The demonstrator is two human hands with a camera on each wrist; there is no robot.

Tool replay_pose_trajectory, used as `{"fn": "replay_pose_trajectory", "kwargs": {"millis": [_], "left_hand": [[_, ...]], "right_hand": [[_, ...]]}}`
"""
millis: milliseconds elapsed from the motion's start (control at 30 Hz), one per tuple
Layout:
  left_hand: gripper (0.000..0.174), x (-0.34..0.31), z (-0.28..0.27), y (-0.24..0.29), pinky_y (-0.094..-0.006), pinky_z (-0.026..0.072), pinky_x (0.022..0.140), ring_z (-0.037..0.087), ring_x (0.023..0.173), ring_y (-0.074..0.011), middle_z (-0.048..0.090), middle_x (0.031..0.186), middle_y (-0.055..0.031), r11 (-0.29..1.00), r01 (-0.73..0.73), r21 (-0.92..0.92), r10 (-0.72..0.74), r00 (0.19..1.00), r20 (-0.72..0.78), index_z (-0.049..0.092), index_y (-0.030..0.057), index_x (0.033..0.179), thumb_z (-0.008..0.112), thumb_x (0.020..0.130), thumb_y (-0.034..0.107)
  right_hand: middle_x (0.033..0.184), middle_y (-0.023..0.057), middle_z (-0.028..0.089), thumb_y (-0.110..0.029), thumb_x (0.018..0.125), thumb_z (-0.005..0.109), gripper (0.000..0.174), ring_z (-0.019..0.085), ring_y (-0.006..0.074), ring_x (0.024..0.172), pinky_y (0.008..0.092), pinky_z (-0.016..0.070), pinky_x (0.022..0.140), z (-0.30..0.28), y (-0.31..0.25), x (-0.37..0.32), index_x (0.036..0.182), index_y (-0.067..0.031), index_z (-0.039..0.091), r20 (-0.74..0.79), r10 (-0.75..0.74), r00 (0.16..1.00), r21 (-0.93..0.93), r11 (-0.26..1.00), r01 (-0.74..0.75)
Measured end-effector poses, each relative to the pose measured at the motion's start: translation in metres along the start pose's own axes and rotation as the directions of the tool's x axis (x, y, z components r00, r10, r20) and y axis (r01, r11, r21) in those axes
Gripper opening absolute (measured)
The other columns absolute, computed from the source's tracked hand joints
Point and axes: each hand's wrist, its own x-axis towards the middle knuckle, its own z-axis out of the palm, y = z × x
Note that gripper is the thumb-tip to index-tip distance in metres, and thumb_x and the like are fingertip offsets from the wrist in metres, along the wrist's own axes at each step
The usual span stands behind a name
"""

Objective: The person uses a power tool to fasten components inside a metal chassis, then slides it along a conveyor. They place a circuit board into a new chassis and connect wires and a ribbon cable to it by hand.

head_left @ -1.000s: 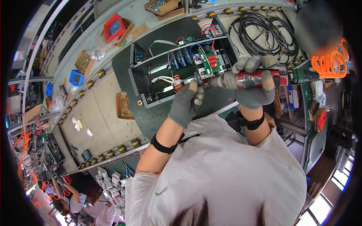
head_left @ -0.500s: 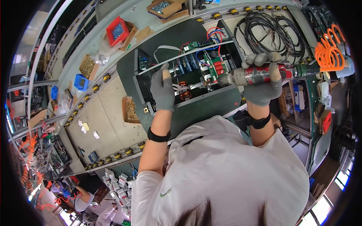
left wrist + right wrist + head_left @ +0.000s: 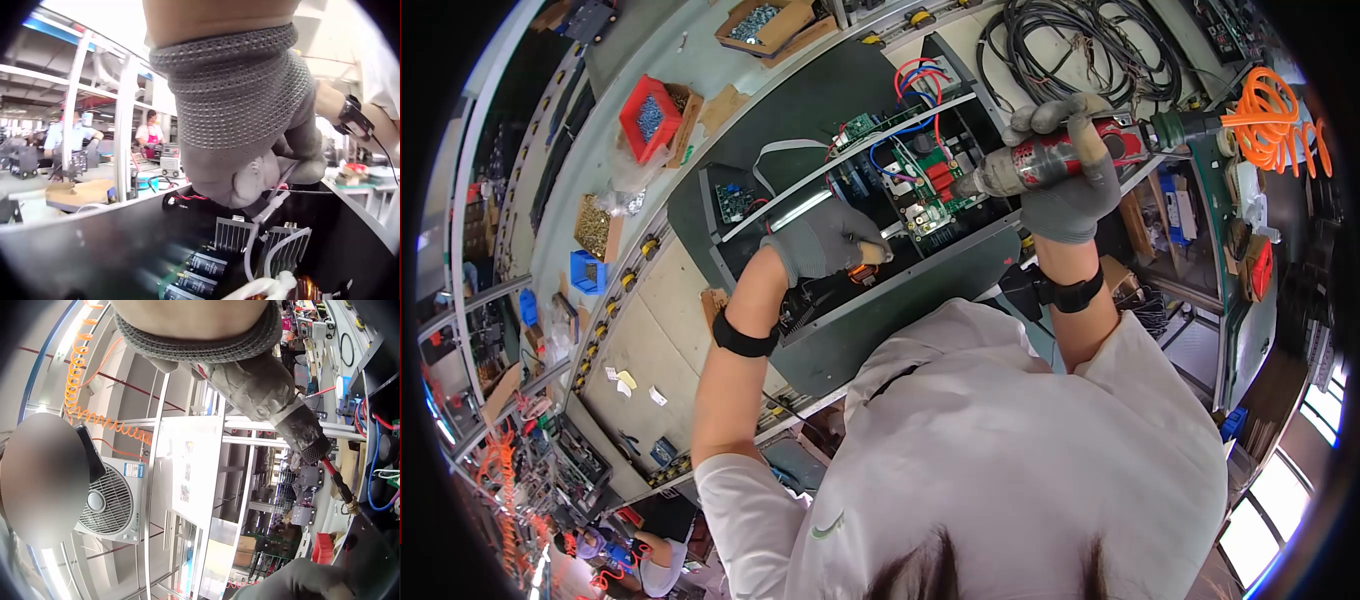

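Note:
The gloved left hand [image 3: 825, 240] reaches into the open metal case [image 3: 870, 300], its fingers curled. In the left wrist view the left hand [image 3: 244, 137] pinches a thin pale cable [image 3: 251, 247] near a white connector [image 3: 279, 200], above finned heatsinks [image 3: 232, 235] and black capacitors [image 3: 207, 265]. The gloved right hand [image 3: 1070, 190] grips a red and grey power driver [image 3: 1010, 171] over the case's right end, beside a green circuit board [image 3: 920, 190]. In the right wrist view the driver [image 3: 265, 390] carries a long bit [image 3: 337, 481].
Black cables [image 3: 1080, 50] lie coiled behind the case. An orange coiled hose [image 3: 1265, 110] is at the right. A red bin [image 3: 648, 118], a blue bin [image 3: 587, 271] and cardboard boxes [image 3: 765, 28] of small parts stand at the back left. Rollers [image 3: 649, 245] edge the bench.
The left hand has left the driver's tip, moved left over the case, then down to the cable inside it. The driver has shifted slightly up and left in view, still in the right hand.

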Motion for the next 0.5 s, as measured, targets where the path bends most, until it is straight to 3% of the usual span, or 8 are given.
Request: {"fn": "replay_pose_trajectory", "kwargs": {"millis": [67,133,267,333,367,433,467,500], "left_hand": [[0.02,0.006,0.0,0.002,-0.0284,0.0492,0.075,0.063,0.084,-0.017,0.068,0.091,-0.0098,0.994,-0.036,0.099,0.024,0.993,0.114,0.07,0.0044,0.096,0.061,0.078,0.004],[0.018,0.011,0.002,0.003,-0.0295,0.0484,0.072,0.062,0.084,-0.0169,0.067,0.089,-0.0089,0.898,-0.131,0.42,0.009,0.96,0.279,0.069,0.005,0.092,0.058,0.077,0.002],[0.025,0.011,0.0,0.007,-0.0301,0.0489,0.075,0.063,0.082,-0.0211,0.066,0.087,-0.0097,0.895,-0.084,0.437,-0.033,0.967,0.254,0.069,0.0063,0.09,0.056,0.07,-0.002],[0.017,0.008,-0.007,-0.001,-0.029,0.0475,0.071,0.06,0.077,-0.0168,0.066,0.085,-0.0099,0.999,0.019,0.037,-0.022,0.996,0.081,0.068,0.0009,0.092,0.057,0.079,0.004],[0.017,0.007,-0.008,-0.003,-0.029,0.0475,0.071,0.06,0.077,-0.0168,0.066,0.085,-0.0099,0.999,0.024,0.035,-0.027,0.996,0.089,0.068,0.0009,0.092,0.057,0.079,0.004],[0.018,0.005,-0.01,-0.008,-0.0286,0.0471,0.072,0.059,0.077,-0.0155,0.066,0.087,-0.009,0.939,0.23,-0.256,-0.265,0.958,-0.11,0.067,-0.0038,0.093,0.059,0.079,0.005],[0.02,0.007,-0.01,-0.013,-0.0267,0.046,0.071,0.059,0.081,-0.014,0.066,0.089,-0.0078,0.889,0.204,-0.41,-0.272,0.956,-0.114,0.066,-0.0067,0.093,0.06,0.08,0.007],[0.02,0.01,-0.01,-0.016,-0.0267,0.046,0.071,0.059,0.081,-0.014,0.066,0.089,-0.0078,0.887,0.211,-0.41,-0.278,0.954,-0.111,0.066,-0.0067,0.093,0.06,0.08,0.007]], "right_hand": [[0.076,0.0129,0.058,-0.009,0.082,0.053,0.018,0.058,0.0276,0.073,0.0385,0.0479,0.065,-0.005,0.002,0.003,0.1,-0.0038,0.052,-0.02,0.0,1.0,0.0,1.0,0.0],[0.076,0.0136,0.058,-0.009,0.081,0.054,0.019,0.059,0.0282,0.073,0.0388,0.0486,0.066,-0.011,0.004,0.006,0.1,-0.0029,0.052,-0.03,0.005,1.0,-0.049,0.999,-0.007],[0.074,0.0143,0.058,-0.009,0.079,0.055,0.022,0.059,0.0286,0.073,0.0391,0.0489,0.066,-0.02,0.005,0.011,0.099,-0.0018,0.051,-0.04,0.024,0.999,-0.069,0.997,-0.027],[0.074,0.0143,0.058,-0.009,0.078,0.055,0.022,0.059,0.0286,0.072,0.039,0.0488,0.066,-0.024,0.007,0.012,0.098,-0.0017,0.051,-0.052,0.019,0.998,-0.078,0.997,-0.023],[0.073,0.0143,0.058,-0.008,0.078,0.056,0.022,0.059,0.0285,0.072,0.0389,0.0488,0.066,-0.026,0.007,0.012,0.098,-0.0017,0.051,-0.054,0.015,0.998,-0.084,0.996,-0.019],[0.073,0.0144,0.058,-0.008,0.077,0.056,0.021,0.059,0.0285,0.072,0.0389,0.0487,0.066,-0.027,0.008,0.014,0.097,-0.0015,0.052,-0.074,0.015,0.997,-0.089,0.996,-0.022],[0.074,0.0145,0.058,-0.008,0.077,0.056,0.021,0.059,0.0284,0.071,0.0388,0.0486,0.066,-0.027,0.009,0.015,0.096,-0.0014,0.052,-0.084,0.015,0.996,-0.093,0.995,-0.023],[0.074,0.0145,0.058,-0.008,0.077,0.056,0.021,0.059,0.0284,0.071,0.0388,0.0486,0.066,-0.027,0.01,0.016,0.096,-0.0014,0.052,-0.09,0.019,0.996,-0.09,0.996,-0.027]]}}
